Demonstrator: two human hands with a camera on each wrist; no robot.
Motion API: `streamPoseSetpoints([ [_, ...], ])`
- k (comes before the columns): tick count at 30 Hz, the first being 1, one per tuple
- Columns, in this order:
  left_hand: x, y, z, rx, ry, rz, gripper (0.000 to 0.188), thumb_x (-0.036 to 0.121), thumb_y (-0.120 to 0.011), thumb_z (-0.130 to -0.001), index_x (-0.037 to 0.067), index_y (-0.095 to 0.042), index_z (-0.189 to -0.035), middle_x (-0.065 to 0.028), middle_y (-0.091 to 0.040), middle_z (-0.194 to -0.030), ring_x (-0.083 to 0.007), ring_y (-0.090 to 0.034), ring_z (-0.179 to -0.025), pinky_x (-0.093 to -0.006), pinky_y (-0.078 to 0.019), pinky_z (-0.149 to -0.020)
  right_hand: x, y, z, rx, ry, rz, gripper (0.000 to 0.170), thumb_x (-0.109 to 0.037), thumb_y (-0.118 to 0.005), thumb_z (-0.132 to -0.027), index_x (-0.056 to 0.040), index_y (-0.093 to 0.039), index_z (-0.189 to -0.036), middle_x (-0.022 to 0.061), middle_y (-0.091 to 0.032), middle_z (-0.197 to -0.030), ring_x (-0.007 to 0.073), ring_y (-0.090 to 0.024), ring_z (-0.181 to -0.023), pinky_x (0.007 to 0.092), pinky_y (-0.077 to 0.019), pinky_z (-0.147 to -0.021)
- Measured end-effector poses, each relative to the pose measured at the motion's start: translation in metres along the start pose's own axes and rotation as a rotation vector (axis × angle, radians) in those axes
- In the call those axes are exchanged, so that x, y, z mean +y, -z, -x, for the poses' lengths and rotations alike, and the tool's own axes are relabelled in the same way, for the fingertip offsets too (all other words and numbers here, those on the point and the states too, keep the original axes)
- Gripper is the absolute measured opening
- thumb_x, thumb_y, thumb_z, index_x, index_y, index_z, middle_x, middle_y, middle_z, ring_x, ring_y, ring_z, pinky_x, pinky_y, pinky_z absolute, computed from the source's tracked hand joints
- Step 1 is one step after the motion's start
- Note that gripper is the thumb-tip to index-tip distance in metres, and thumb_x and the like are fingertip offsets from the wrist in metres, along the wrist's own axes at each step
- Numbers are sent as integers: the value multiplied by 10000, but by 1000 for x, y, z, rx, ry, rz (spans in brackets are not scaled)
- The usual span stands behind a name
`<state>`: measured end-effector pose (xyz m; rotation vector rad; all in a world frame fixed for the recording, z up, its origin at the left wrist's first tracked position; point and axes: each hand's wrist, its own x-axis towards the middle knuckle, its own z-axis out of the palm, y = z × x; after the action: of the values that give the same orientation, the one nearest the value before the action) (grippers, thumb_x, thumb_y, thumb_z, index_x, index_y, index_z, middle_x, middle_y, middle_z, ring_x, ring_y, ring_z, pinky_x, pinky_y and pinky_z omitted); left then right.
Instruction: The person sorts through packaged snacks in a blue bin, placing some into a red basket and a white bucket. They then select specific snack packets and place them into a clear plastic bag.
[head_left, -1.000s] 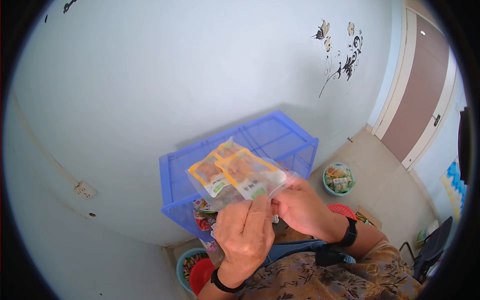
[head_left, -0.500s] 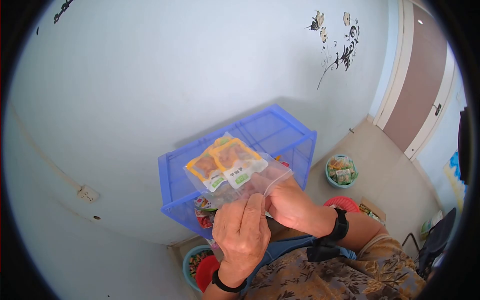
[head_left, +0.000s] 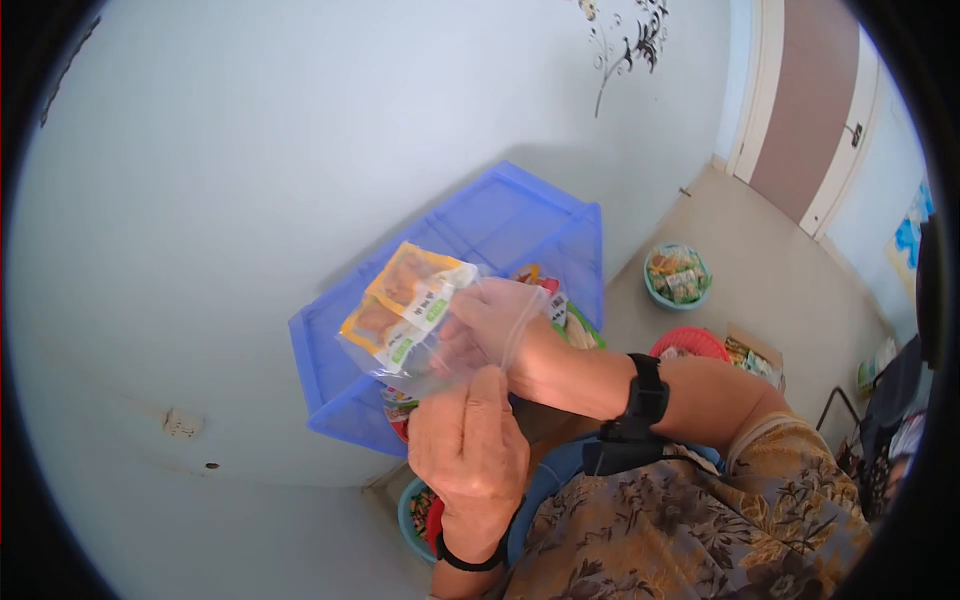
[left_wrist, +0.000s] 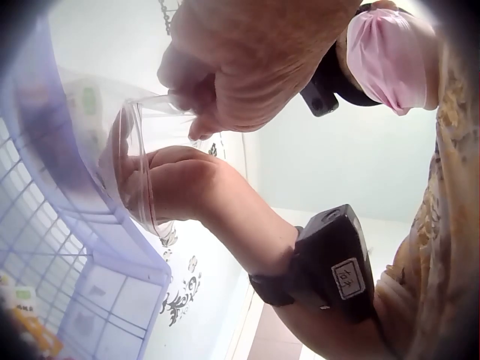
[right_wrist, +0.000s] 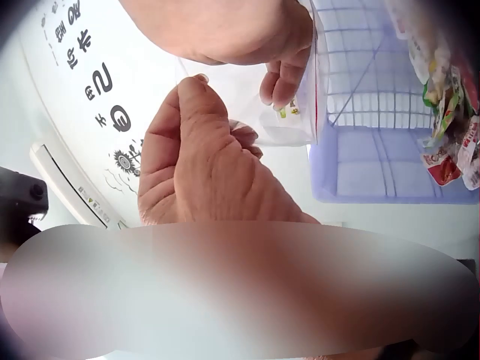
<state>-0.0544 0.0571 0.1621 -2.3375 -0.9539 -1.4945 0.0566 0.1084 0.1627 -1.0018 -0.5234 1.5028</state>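
In the head view a clear zip bag (head_left: 445, 362) hangs tilted over a blue plastic basket. Inside it lie two snack packets (head_left: 410, 278) with yellow-orange tops, white lower bands and green labels. My left hand (head_left: 470, 440) pinches the bag's edge near its mouth between thumb and fingers. Through that mouth goes my right hand (head_left: 500, 318), its loosely bent fingers seen through the plastic close by the packets. The left wrist view shows the right hand (left_wrist: 176, 180) within the bag's opening; the right wrist view shows its fingers (right_wrist: 281, 86) behind the film.
The blue basket (head_left: 555, 190) stands against the wall, with colourful packets (head_left: 577, 328) inside. On the floor to the right are a teal basin (head_left: 650, 290) of packets, a red basket (head_left: 690, 340) and a cardboard box (head_left: 755, 345). Another teal basin (head_left: 410, 520) sits at lower left.
My right hand has gone from the bag's mouth deeper inside, toward the packets. The bag has turned and shifted left, while my left hand keeps its pinch. The head view has also shifted.
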Motion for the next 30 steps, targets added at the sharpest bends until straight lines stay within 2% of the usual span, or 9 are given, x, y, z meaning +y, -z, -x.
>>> streamPoseSetpoints([
  [5,2,-1,0,29,71,-23,137,-46,-734,-833,10,-703,-954,-89,-645,-799,-189,-575,-646,-301,-455,-543,6,5,6,13,50,-125,158,-127,-549,-948,22,-574,-900,116,-612,-829,215,-678,-714,338,-573,-618],
  [8,4,1,-2,5,110,-73,145,-39,-739,-831,20,-708,-960,-76,-645,-799,-171,-568,-635,-291,-453,-537,10,29,24,-180,227,-117,118,-95,-575,-955,22,-590,-959,109,-636,-891,186,-676,-757,297,-561,-639],
  [10,3,0,-1,13,100,-73,176,-50,-755,-801,12,-716,-961,-80,-623,-780,-193,-561,-635,-309,-445,-530,6,50,50,-309,419,352,93,-41,-596,-952,24,-600,-1019,97,-654,-949,138,-657,-820,267,-547,-707],
  [11,2,-2,-1,33,86,-76,208,-60,-771,-770,5,-724,-962,-83,-601,-761,-216,-554,-635,-328,-436,-524,4,61,63,-309,412,349,93,-41,-596,-952,24,-600,-1019,97,-654,-949,138,-657,-820,267,-547,-707],
  [14,5,-1,-5,56,107,-108,191,-63,-771,-774,10,-721,-944,-73,-613,-763,-200,-559,-624,-312,-435,-516,6,100,85,-174,744,513,132,-57,-617,-928,38,-639,-1018,77,-670,-918,105,-642,-795,275,-523,-689],
  [18,8,-2,-11,46,97,-159,176,-73,-765,-775,15,-717,-919,-62,-640,-775,-182,-564,-616,-292,-443,-516,45,166,22,68,670,667,130,-43,-630,-898,20,-649,-1011,121,-681,-894,198,-683,-800,321,-533,-693],
  [21,8,-4,-13,83,113,-182,163,-82,-756,-773,18,-709,-894,-59,-661,-784,-174,-565,-615,-284,-453,-520,73,198,-17,111,711,940,134,38,-608,-889,2,-661,-1007,122,-682,-929,182,-669,-787,313,-544,-725],
  [28,13,1,-17,67,209,-277,77,-36,-719,-831,8,-696,-889,-39,-651,-794,-141,-533,-640,-273,-439,-572,92,181,-81,111,912,1087,188,5,-643,-821,-10,-668,-1007,163,-667,-963,323,-657,-794,401,-540,-690],
  [30,14,2,-16,76,225,-304,105,-46,-728,-810,9,-706,-896,-52,-649,-776,-161,-552,-624,-290,-444,-550,92,171,-98,163,892,1255,216,-21,-662,-789,-2,-666,-1004,141,-664,-997,343,-632,-923,408,-530,-769],
])
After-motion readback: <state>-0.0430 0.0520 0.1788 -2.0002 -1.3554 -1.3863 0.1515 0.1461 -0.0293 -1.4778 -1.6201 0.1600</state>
